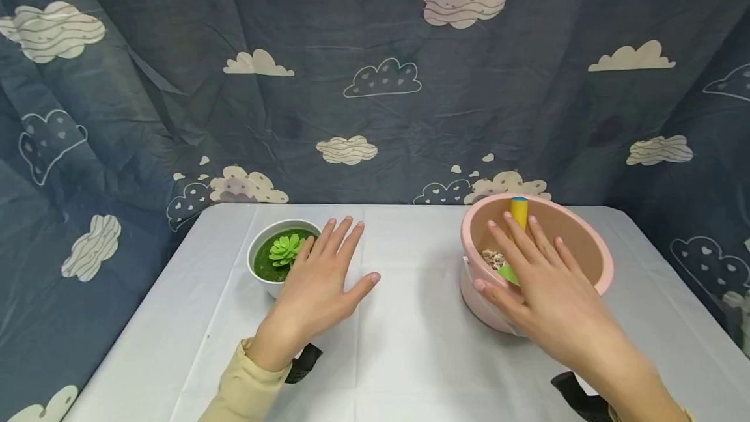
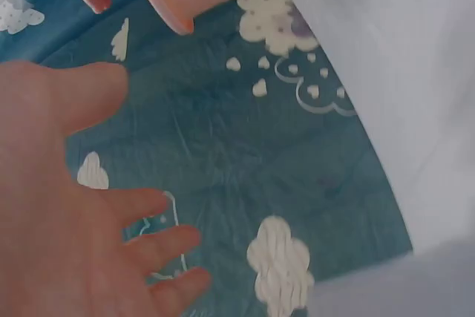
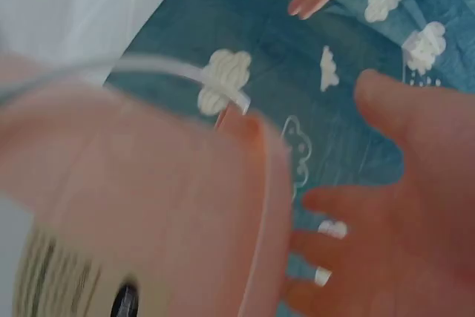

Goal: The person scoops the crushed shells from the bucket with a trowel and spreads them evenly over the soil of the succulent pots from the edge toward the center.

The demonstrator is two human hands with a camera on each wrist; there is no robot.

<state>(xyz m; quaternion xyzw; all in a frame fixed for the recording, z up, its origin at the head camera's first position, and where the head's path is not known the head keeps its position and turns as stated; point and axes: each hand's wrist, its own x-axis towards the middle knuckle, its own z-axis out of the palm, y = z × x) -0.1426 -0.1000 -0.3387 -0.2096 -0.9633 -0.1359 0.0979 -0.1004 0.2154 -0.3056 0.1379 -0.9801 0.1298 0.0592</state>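
While the right grip (image 1: 547,288) hangs spread and unloaded before the round pink plastic-looking bucket (image 1: 571,230), head view shows, inside it, one blue-ended yellow cylindrical rod (image 1: 519,210): long axis roughly upright, directly ahead of the right fingertips, well apart from the left grip (image 1: 319,285). Left grip: likewise spread, fronting one round white pot (image 1: 271,287), green rosette succulent (image 1: 285,251) within, on the white-covered counter (image 1: 404,357). Left wrist view: fingers apart, nothing held. Right wrist view: bucket just beside the fingers, pale curved handle (image 3: 171,67) showing; contact cannot be told.
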